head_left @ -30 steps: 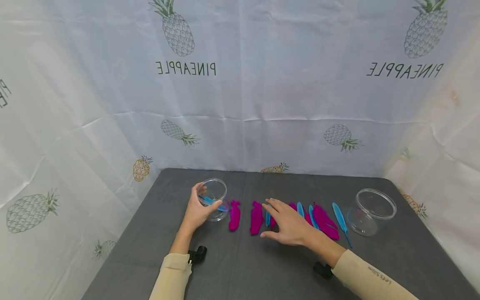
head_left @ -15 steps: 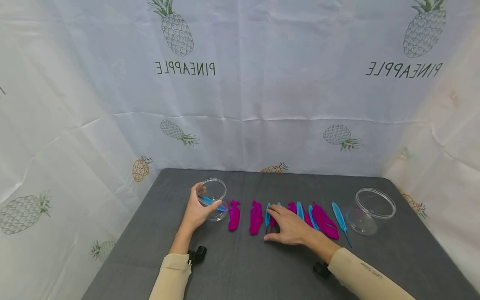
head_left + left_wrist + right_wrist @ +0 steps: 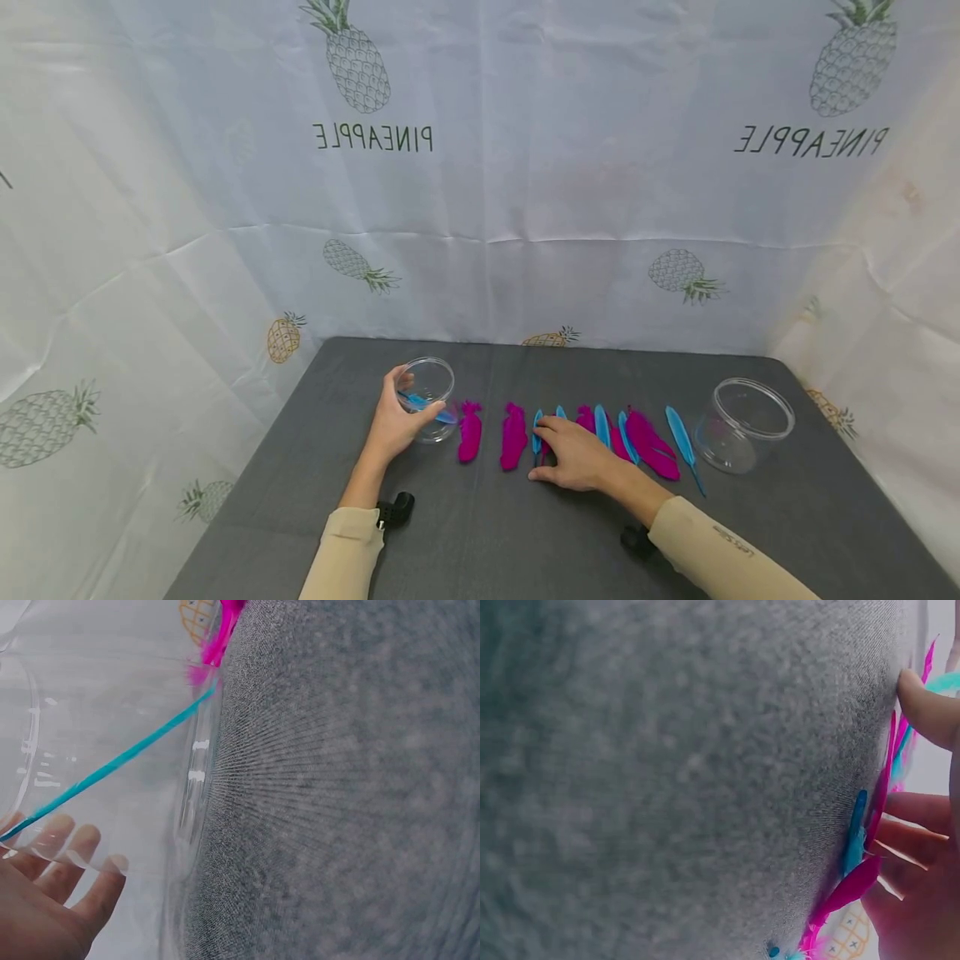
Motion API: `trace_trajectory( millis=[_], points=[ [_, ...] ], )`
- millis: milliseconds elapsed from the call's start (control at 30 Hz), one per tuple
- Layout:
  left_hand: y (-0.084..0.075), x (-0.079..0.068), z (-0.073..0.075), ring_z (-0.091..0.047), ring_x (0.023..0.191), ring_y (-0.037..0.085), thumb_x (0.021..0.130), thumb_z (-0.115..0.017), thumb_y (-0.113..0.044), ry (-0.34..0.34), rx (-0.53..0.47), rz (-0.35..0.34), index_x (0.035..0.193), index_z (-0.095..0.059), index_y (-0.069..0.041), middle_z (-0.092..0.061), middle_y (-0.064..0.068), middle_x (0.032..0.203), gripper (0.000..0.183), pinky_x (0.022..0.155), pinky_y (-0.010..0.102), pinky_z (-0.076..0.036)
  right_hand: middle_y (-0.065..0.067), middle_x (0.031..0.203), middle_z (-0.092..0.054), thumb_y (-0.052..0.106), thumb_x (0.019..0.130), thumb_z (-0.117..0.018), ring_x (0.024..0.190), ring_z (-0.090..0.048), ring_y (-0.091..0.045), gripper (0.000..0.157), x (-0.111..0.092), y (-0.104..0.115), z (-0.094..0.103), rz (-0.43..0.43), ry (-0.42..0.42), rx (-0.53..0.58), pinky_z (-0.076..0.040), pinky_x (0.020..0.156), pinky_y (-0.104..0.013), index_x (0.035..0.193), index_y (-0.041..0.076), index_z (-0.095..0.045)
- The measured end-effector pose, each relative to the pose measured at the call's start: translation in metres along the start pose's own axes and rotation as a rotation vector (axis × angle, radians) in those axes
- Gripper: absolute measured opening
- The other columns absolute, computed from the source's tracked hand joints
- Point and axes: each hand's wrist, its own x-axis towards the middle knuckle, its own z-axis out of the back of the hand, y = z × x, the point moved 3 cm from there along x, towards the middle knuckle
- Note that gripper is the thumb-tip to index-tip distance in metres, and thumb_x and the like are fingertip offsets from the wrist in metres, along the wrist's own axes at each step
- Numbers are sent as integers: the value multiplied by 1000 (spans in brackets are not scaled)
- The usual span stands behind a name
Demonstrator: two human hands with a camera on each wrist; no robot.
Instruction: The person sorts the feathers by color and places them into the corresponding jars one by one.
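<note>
the right hand [image 3: 573, 457] is low over the table [image 3: 480, 533], its thumb and fingers apart; whether a fingertip touches anything cannot be told. just off its fingertips, at ten o'clock, lies a narrow blue feather [image 3: 536, 442]. past that, toward nine to ten o'clock, come two magenta feathers, a nearer one [image 3: 513, 437] and a farther one [image 3: 470, 433]. farther out at ten o'clock, the left hand [image 3: 399, 418] is clamped round a clear jar [image 3: 431, 379], with a blue strip, likely a feather, slanting inside.

from two to three o'clock of the right hand lie more blue and magenta feathers, then a second clear jar [image 3: 742, 429].

the step in hand seems to be reaching for the narrow feather while the jar is steadied; the next move calls for a light pinch that leaves its neighbours undisturbed.

feathers under the right hand are partly hidden; one shows only a blue tip. the left thumb is out of the left wrist view, and how many feathers the held jar contains is unclear.
</note>
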Motion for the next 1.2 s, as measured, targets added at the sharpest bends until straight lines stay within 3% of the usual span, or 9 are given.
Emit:
trace_trajectory(
  millis=[200,467,633,833,1000,1200],
  points=[
    [-1,-1,0,-40,140,33,85,-83,-40,-1,-1,1,156,-23,-14,-40,20,152,96,108,60,-37,-13,136,-59,50,91,-73,129,-56,-32,63,1,1,2,60,-54,-28,-47,105,-49,131,2,-66],
    [0,-1,0,-39,141,34,85,-83,-40,1,-1,-3,156,-23,-14,-41,17,151,96,109,61,-37,-6,123,-67,46,95,-68,119,-62,-26,47,2,3,6,104,-128,42,-51,100,-47,120,7,-72],
    [1,-1,1,-38,142,33,85,-82,-39,6,-7,3,157,-21,-15,-41,13,151,97,109,60,-37,-1,113,-71,41,97,-68,111,-66,-23,33,3,6,13,115,-226,91,-53,97,-47,111,11,-75],
    [0,-1,0,-39,142,33,85,-82,-39,5,-13,-5,157,-21,-13,-41,16,151,98,108,61,-37,8,99,-72,32,96,-72,95,-67,-14,14,5,7,23,106,-353,192,-57,84,-40,100,19,-77],
    [1,-1,0,-39,141,33,85,-83,-38,5,-18,-4,156,-21,-14,-40,18,152,97,109,60,-37,6,95,-73,21,94,-75,91,-69,-16,8,8,10,32,105,-436,282,-58,81,-44,98,15,-78],
    [0,-1,1,-40,141,32,85,-83,-39,2,-14,4,156,-22,-15,-42,16,151,97,109,60,-37,5,88,-73,12,90,-79,78,-68,-10,3,15,12,41,142,-567,374,-58,69,-38,92,9,-79]
  ],
)
